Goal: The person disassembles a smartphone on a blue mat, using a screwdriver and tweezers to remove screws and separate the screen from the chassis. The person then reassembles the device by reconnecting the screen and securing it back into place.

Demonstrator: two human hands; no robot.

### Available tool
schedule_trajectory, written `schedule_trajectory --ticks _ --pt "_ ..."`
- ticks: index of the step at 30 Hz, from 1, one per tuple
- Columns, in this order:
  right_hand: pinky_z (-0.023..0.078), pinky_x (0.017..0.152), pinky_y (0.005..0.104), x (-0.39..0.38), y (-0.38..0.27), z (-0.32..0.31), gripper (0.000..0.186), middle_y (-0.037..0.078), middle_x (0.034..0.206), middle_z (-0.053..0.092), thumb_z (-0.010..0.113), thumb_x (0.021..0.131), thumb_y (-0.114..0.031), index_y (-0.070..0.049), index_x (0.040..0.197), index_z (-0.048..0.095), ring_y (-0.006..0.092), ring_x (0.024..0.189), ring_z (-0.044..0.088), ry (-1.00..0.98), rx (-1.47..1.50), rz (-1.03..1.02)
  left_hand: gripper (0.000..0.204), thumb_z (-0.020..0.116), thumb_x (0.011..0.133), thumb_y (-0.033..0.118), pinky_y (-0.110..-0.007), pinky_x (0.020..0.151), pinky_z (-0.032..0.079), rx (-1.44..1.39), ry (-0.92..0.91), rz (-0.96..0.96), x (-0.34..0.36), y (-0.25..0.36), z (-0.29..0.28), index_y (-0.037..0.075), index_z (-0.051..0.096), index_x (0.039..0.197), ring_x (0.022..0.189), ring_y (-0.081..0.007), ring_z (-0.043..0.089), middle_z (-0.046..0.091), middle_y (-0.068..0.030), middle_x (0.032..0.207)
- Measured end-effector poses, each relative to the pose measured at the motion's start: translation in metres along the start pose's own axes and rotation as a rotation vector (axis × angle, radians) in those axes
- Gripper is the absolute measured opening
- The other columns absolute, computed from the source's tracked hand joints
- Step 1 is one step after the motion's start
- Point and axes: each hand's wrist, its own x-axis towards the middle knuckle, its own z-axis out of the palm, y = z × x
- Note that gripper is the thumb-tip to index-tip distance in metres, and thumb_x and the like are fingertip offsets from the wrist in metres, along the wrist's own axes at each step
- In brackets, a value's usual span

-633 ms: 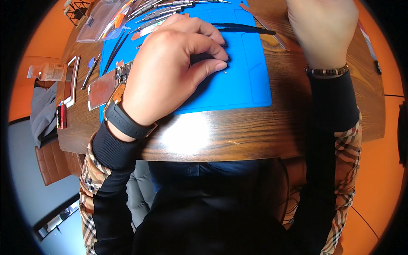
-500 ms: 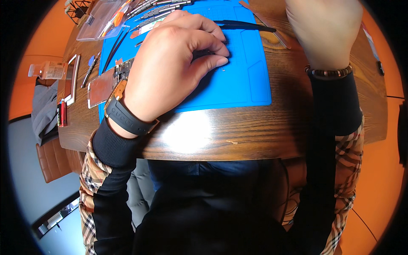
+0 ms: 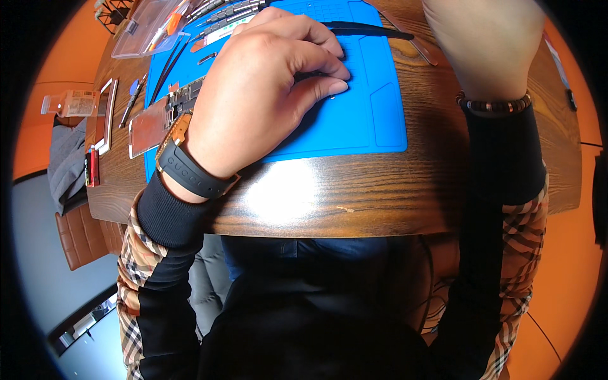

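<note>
The left hand (image 3: 253, 101) has barely shifted since a moment ago, staying low on the blue silicone work mat (image 3: 354, 120) near the round wooden table's (image 3: 380, 183) front edge. Its fingers (image 3: 316, 88) curl together, thumb pressed toward something small and dark that I cannot make out. The right hand (image 3: 487, 44) hangs raised; its fingers are cut off from view. Farther back lies an opened phone body (image 3: 158, 120) beside loose tweezers (image 3: 367, 28); a sliding wrist could scatter them.
</note>
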Motion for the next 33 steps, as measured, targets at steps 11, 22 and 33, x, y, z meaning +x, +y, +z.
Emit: schedule_trajectory --ticks 11,22,33 --pt "0.055 0.074 0.0190 0.007 -0.008 0.004 0.058 0.007 0.102 0.070 0.079 0.093 0.011 0.009 0.147 0.058 0.0082 0.088 0.069 -0.022 -0.020 0.017 0.011 0.082 0.095 0.008 -0.032 0.090 0.055 -0.141 0.057 -0.160 -0.008 -0.006 -0.015 0.003 0.084 0.105 0.105 -0.0205 0.071 0.078 -0.0071 0.113" --pt "0.060 0.085 0.0222 -0.009 0.011 -0.043 0.065 0.016 0.113 0.078 0.078 0.100 0.001 0.005 0.158 0.050 0.0170 0.103 0.077 -0.094 -0.097 0.075 0.023 0.076 0.106 0.023 -0.035 0.099 0.055 0.014 0.192 -0.186 -0.050 -0.079 -0.060 0.006 0.083 0.119 0.113 -0.0207 0.072 0.081 -0.0082 0.117" --pt "0.062 0.095 0.0304 -0.003 0.014 -0.084 0.060 0.019 0.119 0.077 0.075 0.101 0.004 0.003 0.157 0.053 0.0207 0.106 0.077 -0.061 -0.315 0.156 0.045 0.095 0.085 0.031 -0.040 0.103 0.056 -0.096 0.041 -0.060 -0.083 -0.104 -0.093 0.004 0.081 0.117 0.115 -0.0258 0.071 0.078 -0.0113 0.122"
